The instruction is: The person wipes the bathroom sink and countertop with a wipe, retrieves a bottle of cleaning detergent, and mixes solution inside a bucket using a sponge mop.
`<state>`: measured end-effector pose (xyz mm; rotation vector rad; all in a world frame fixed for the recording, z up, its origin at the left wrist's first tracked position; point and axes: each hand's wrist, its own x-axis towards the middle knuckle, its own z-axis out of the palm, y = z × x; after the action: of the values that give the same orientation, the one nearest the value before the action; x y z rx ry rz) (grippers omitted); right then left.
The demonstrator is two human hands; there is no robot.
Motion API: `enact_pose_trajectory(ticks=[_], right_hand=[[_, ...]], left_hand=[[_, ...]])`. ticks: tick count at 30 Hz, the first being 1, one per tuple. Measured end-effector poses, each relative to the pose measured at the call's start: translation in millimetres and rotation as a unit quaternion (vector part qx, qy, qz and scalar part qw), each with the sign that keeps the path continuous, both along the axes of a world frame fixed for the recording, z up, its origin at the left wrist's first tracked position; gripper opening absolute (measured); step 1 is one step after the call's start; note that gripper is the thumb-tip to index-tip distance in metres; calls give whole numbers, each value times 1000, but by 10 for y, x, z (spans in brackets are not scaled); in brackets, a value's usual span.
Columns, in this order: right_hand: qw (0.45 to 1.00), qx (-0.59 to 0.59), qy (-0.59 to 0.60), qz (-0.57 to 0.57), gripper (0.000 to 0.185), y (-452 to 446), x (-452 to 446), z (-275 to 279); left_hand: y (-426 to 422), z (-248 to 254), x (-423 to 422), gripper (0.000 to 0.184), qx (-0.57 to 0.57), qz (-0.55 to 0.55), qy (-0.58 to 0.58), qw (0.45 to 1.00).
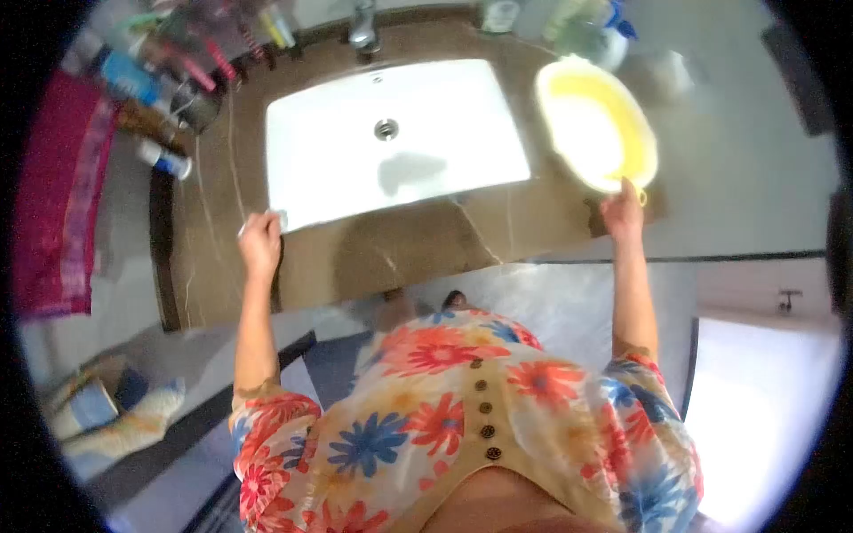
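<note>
My right hand (624, 213) is closed on the near rim of a yellow plastic tub (633, 133), close to a small yellow loop. The tub rests at the right end of the brown countertop (418, 235), beside the white sink (333, 169). My left hand (260, 242) is closed at the sink's near left corner. Something small and pale shows at its fingers, too blurred to name.
A chrome tap (362, 27) stands behind the sink, above its drain (386, 130). Toiletries and a white tube (164, 160) crowd the left side. A magenta towel (62, 195) hangs far left. Bottles (613, 40) stand behind the tub.
</note>
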<state>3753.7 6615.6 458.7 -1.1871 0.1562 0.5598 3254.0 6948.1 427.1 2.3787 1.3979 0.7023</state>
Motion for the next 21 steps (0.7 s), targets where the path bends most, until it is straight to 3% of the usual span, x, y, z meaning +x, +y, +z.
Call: enact_pose_trajectory(ticks=[3, 7, 10, 14, 17, 21], right_hand=[[999, -31, 18, -24, 20, 26, -13, 35], [998, -25, 51, 17, 24, 100, 29, 97], [999, -28, 41, 0, 20, 143, 63, 114], [999, -11, 28, -11, 17, 172, 137, 99], [1000, -4, 15, -14, 15, 171, 163, 151], [1000, -6, 14, -21, 14, 171, 237, 154]], left_hand=[[-17, 51, -48, 16, -81, 30, -106, 991], [215, -107, -136, 16, -269, 99, -278, 917], [227, -80, -121, 15, -300, 120, -334, 885], [193, -95, -171, 15, -296, 105, -361, 878], [119, -82, -233, 15, -247, 101, -279, 922], [-76, 7, -227, 14, -250, 123, -293, 914]])
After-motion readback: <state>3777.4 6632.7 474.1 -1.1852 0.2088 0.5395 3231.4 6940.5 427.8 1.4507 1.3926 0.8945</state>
